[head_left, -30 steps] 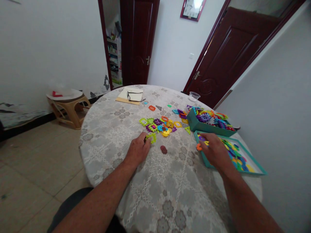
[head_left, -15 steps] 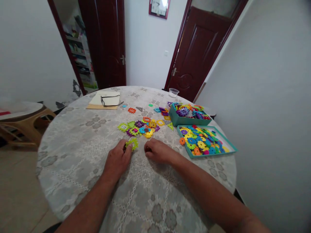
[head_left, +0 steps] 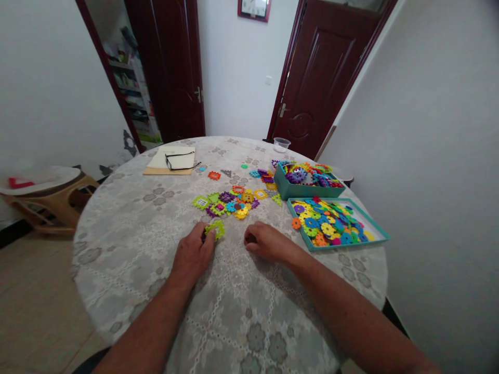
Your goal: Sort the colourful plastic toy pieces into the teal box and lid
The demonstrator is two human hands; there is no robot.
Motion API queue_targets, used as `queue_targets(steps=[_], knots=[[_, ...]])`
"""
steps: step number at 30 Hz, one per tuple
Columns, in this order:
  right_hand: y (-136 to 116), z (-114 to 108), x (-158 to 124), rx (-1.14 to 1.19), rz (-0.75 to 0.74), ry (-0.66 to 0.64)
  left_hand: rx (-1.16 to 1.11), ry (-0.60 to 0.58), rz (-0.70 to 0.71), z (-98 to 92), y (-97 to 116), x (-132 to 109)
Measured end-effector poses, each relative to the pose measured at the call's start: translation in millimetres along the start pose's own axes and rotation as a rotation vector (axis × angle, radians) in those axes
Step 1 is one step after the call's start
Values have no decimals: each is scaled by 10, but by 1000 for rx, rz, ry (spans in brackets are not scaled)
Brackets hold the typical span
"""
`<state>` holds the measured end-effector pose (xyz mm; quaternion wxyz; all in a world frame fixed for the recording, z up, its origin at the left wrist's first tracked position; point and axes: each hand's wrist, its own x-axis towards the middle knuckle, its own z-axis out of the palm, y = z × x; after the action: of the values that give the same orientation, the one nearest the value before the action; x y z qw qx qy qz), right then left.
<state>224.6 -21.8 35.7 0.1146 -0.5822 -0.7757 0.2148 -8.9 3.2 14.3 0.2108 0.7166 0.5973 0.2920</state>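
Between the thumb and fingers of my left hand (head_left: 196, 250) is a lime-green toothed building piece (head_left: 217, 229) with an open middle, held just over the tablecloth. My right hand (head_left: 265, 241) rests on the table to its right, fingers curled together; whether anything small is inside them is hidden. Just beyond both hands lies a cluster of joined or overlapping toothed pieces (head_left: 227, 197) in green, purple, yellow, orange and blue.
A teal box (head_left: 307, 191) heaped with pieces stands at the right, behind a teal tray (head_left: 346, 246) of flat notched discs. Glasses (head_left: 179, 162) lie on a paper pad (head_left: 156, 165) at the far left. A clear plastic cup (head_left: 281, 145) stands at the back edge.
My right hand has shifted slightly right, away from my left hand. The left hand keeps hold of the green piece. The camera view has tilted a little.
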Motion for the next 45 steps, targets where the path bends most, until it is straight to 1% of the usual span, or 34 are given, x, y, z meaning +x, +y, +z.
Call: queue_targets(steps=[3,8,11,12,14,16,18,20,22,25,27,28,29,31,33,35,37,39,42,45], knots=[[13,-62,19,33,3,-38,11,6,11,7,-1,-7],[-37,-64,31,29,21,-16,5,3,29,5,-13,-3],[-39,-83,-54,37,-8,-40,10,-10,21,2,-33,20],[-23,-116,-98,35,-22,-32,13,-16,18,1,-41,30],[43,-230,-203,24,-39,31,13,-26,17,0,-56,50],[173,-400,-326,-3,-17,156,12,-36,20,-2,-64,62],[373,-595,-459,-69,50,304,19,-46,10,-5,-63,64],[633,-783,-593,-172,157,447,26,-54,-2,-10,-58,61],[925,-938,-723,-288,290,560,24,-54,-4,-13,-52,57],[1312,-1078,-881,-458,475,681,29,-52,-2,-13,-48,57],[1454,-1094,-936,-534,531,736,30,-46,-2,-10,-46,61],[1477,-1078,-943,-552,525,750,30,-45,-1,-9,-44,62],[1466,-1046,-935,-555,493,751,29,-44,-1,-7,-44,64],[1358,-938,-881,-537,373,706,32,-45,-5,-3,-43,65],[1182,-795,-795,-518,239,598,35,-42,0,-1,-45,66],[1009,-647,-705,-523,164,467,41,-39,3,1,-49,69],[890,-524,-631,-548,166,359,51,-48,-3,0,-56,75],[843,-440,-582,-578,205,295,56,-59,-8,-2,-65,84],[870,-375,-550,-610,264,261,55,-65,-3,-8,-78,99],[934,-347,-537,-614,295,259,73,-60,-16,-20,-75,106]])
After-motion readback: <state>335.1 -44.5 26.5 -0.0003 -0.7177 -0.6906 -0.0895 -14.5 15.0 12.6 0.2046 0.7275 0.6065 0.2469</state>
